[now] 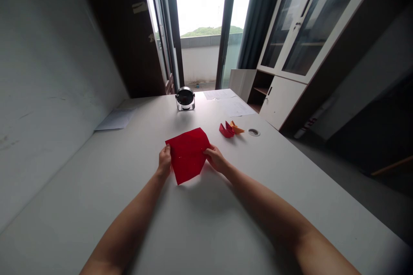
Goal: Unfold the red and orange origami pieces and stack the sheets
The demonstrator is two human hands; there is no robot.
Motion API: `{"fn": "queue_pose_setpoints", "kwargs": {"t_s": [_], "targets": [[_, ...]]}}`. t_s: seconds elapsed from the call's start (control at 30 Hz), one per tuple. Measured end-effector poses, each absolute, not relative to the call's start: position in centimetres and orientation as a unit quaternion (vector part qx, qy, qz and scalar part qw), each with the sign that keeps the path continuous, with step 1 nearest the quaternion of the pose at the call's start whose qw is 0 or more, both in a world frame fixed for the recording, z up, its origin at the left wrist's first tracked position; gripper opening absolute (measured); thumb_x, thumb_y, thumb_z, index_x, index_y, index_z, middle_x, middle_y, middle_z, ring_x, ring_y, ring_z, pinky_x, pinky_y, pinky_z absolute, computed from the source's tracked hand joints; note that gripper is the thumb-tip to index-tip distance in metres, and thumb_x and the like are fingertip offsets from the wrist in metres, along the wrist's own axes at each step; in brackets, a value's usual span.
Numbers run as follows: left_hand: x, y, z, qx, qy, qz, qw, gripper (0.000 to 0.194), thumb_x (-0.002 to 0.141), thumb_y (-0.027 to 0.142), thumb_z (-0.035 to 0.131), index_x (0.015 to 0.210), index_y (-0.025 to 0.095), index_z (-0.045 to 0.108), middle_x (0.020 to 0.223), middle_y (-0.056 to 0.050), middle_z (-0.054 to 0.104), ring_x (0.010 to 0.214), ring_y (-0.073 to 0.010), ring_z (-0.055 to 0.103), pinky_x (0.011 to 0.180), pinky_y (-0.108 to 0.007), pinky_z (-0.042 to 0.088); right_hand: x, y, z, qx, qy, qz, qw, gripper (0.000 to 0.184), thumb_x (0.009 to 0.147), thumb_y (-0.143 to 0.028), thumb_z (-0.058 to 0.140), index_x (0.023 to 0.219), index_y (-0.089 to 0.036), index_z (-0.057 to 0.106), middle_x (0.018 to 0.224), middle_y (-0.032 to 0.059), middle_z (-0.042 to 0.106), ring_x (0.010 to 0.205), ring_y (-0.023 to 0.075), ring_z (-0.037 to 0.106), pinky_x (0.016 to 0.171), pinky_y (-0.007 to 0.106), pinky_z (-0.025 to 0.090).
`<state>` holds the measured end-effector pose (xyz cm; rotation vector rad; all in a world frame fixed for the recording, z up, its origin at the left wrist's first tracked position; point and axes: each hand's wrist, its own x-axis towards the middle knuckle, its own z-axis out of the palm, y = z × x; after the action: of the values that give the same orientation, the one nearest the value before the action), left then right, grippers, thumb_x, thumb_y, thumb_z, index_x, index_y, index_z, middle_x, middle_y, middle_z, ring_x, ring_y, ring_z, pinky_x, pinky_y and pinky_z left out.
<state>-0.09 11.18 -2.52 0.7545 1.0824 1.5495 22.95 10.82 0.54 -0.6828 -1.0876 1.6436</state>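
Observation:
A red sheet of paper (188,154) is held just above the white table (200,223), tilted with one corner pointing down toward me. My left hand (164,162) pinches its left edge. My right hand (216,159) pinches its right edge. Both hands are closed on the paper, with the thumbs on top of the sheet.
Folded red and orange paper shapes (230,129) lie to the right beyond the sheet, beside a round cable hole (254,132). A small round fan (185,98) stands at the far end. Loose white sheets (116,119) lie far left and far right (234,105). A cabinet (284,94) stands right.

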Motion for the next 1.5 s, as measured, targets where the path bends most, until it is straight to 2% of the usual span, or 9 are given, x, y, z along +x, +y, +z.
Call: {"fn": "queue_pose_setpoints", "kwargs": {"t_s": [0.27, 0.47, 0.63, 0.8, 0.93, 1.03, 1.17, 1.33, 1.5], "targets": [[0.2, 11.0, -1.8, 0.297, 0.474, 0.665, 0.495, 0.040, 0.087, 0.054, 0.060, 0.097, 0.015, 0.061, 0.079, -0.005, 0.069, 0.065, -0.0165, 0.065, 0.062, -0.031, 0.054, 23.0, 11.1, 0.0, -0.299, -0.439, 0.692, 0.488, 0.049, 0.071, -0.041, 0.083, 0.111, -0.023, 0.061, 0.105, 0.0060, 0.072, 0.088, 0.0222, 0.070, 0.076, 0.034, 0.059], [-0.4, 11.0, -2.0, 0.303, 0.509, 0.660, 0.463, 0.041, 0.089, 0.057, 0.054, 0.095, 0.017, 0.060, 0.081, -0.006, 0.068, 0.067, -0.0174, 0.065, 0.061, -0.031, 0.053, 23.2, 10.8, 0.1, -0.340, -0.456, 0.701, 0.430, 0.041, 0.076, -0.045, 0.079, 0.104, -0.017, 0.069, 0.101, 0.0104, 0.074, 0.087, 0.0259, 0.072, 0.074, 0.037, 0.061], [-1.1, 11.1, -2.3, 0.343, 0.538, 0.663, 0.391, 0.043, 0.091, 0.059, 0.048, 0.091, 0.018, 0.060, 0.078, -0.004, 0.065, 0.063, -0.0156, 0.060, 0.057, -0.027, 0.050, 23.0, 11.3, -0.8, -0.407, -0.534, 0.567, 0.477, 0.033, 0.076, -0.048, 0.075, 0.088, -0.019, 0.067, 0.082, 0.0035, 0.072, 0.071, 0.0205, 0.067, 0.058, 0.029, 0.055], [-0.7, 10.8, -2.4, 0.435, 0.557, 0.632, 0.318, 0.037, 0.092, 0.056, 0.050, 0.086, 0.020, 0.057, 0.074, -0.001, 0.062, 0.062, -0.0139, 0.058, 0.053, -0.022, 0.046, 23.2, 11.7, -1.2, -0.450, -0.562, 0.470, 0.511, 0.037, 0.076, -0.055, 0.069, 0.078, -0.019, 0.060, 0.069, 0.0013, 0.065, 0.063, 0.0176, 0.060, 0.050, 0.025, 0.045], [0.2, 10.7, -2.5, 0.476, 0.541, 0.595, 0.357, 0.037, 0.088, 0.051, 0.061, 0.109, 0.022, 0.055, 0.093, -0.005, 0.069, 0.074, -0.0173, 0.066, 0.058, -0.024, 0.051, 23.5, 11.9, -1.0, -0.459, -0.550, 0.445, 0.537, 0.040, 0.075, -0.059, 0.067, 0.079, -0.020, 0.057, 0.063, 0.0002, 0.061, 0.059, 0.0167, 0.056, 0.046, 0.024, 0.041], [0.5, 10.8, -2.6, 0.468, 0.510, 0.588, 0.419, 0.054, 0.085, 0.043, 0.067, 0.131, 0.023, 0.045, 0.107, -0.009, 0.070, 0.085, -0.0201, 0.070, 0.068, -0.030, 0.057, 23.6, 12.1, -1.1, -0.461, -0.549, 0.432, 0.548, 0.041, 0.076, -0.061, 0.065, 0.079, -0.021, 0.055, 0.061, -0.0011, 0.059, 0.055, 0.0153, 0.054, 0.044, 0.023, 0.039], [0.4, 11.1, -2.9, 0.471, 0.493, 0.598, 0.422, 0.067, 0.082, 0.036, 0.070, 0.141, 0.024, 0.041, 0.112, -0.011, 0.070, 0.090, -0.0211, 0.070, 0.074, -0.033, 0.058, 23.5, 12.3, -1.8, -0.469, -0.566, 0.404, 0.544, 0.041, 0.077, -0.061, 0.064, 0.075, -0.022, 0.054, 0.060, -0.0016, 0.059, 0.053, 0.0146, 0.053, 0.045, 0.023, 0.038], [-2.3, 12.8, -2.4, 0.437, 0.494, 0.659, 0.361, 0.054, 0.080, 0.036, 0.070, 0.129, 0.024, 0.050, 0.110, -0.010, 0.070, 0.088, -0.0217, 0.070, 0.071, -0.033, 0.058, 24.0, 12.8, -2.5, -0.496, -0.603, 0.340, 0.524, 0.040, 0.083, -0.060, 0.059, 0.071, -0.022, 0.051, 0.055, -0.0021, 0.057, 0.049, 0.0138, 0.050, 0.048, 0.024, 0.038], [-10.5, 14.1, -2.1, 0.338, 0.600, 0.676, 0.263, 0.052, 0.076, 0.026, 0.066, 0.124, 0.020, 0.047, 0.103, -0.008, 0.068, 0.080, -0.0180, 0.067, 0.071, -0.034, 0.056, 27.2, 14.9, -2.1, -0.553, -0.630, 0.141, 0.526, 0.031, 0.092, -0.047, 0.051, 0.074, -0.021, 0.053, 0.066, 0.0015, 0.060, 0.061, 0.0169, 0.053, 0.064, 0.030, 0.044]]}}
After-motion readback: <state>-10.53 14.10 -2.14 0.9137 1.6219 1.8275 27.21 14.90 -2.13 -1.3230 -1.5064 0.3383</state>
